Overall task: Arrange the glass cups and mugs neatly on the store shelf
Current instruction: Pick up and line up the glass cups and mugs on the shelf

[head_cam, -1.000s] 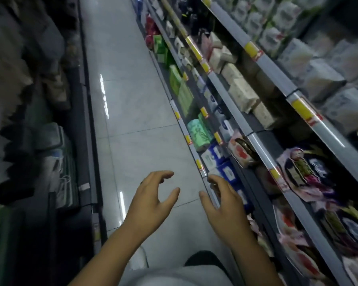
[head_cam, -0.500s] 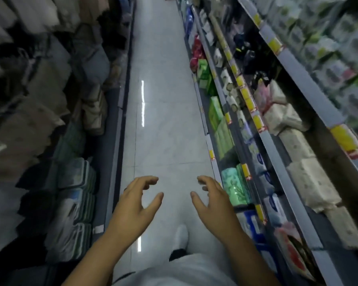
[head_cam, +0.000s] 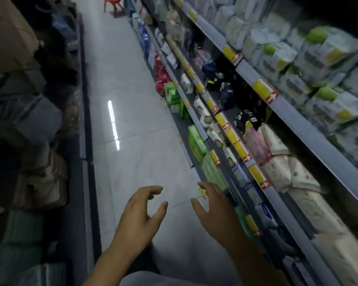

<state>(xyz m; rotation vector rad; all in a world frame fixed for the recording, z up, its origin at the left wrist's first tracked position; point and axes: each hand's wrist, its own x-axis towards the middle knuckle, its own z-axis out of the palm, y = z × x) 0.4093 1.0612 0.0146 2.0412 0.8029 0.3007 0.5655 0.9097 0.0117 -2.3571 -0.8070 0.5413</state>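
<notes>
Where the glass cups and mugs lie cannot be told from this view; none can be made out among the blurred goods, so their place relative to the hands is unknown.

The left hand (head_cam: 140, 217) and the right hand (head_cam: 215, 213) are both raised low in the middle of the view, palms turned toward each other with a gap between them. Each has its fingers loosely curled and released, grasping nothing. The right hand is just beside the lower edge of the right shelving (head_cam: 298, 120), though contact cannot be judged; the left hand hangs over the tiled floor (head_cam: 132, 79).

The right shelving runs away up the aisle, its grey rails carrying yellow price tags (head_cam: 261, 89). On it sit green packs (head_cam: 195, 141) low down, dark pouches (head_cam: 225, 93) in the middle tier, cream wrapped packs (head_cam: 285, 170) nearer, and white wrapped packs (head_cam: 318, 54) on the upper tier. A strip of light reflection (head_cam: 113, 122) lies on the floor. The left shelving (head_cam: 85, 100) holds dim, blurred bundles. A red stool (head_cam: 112, 3) stands at the far end.
</notes>
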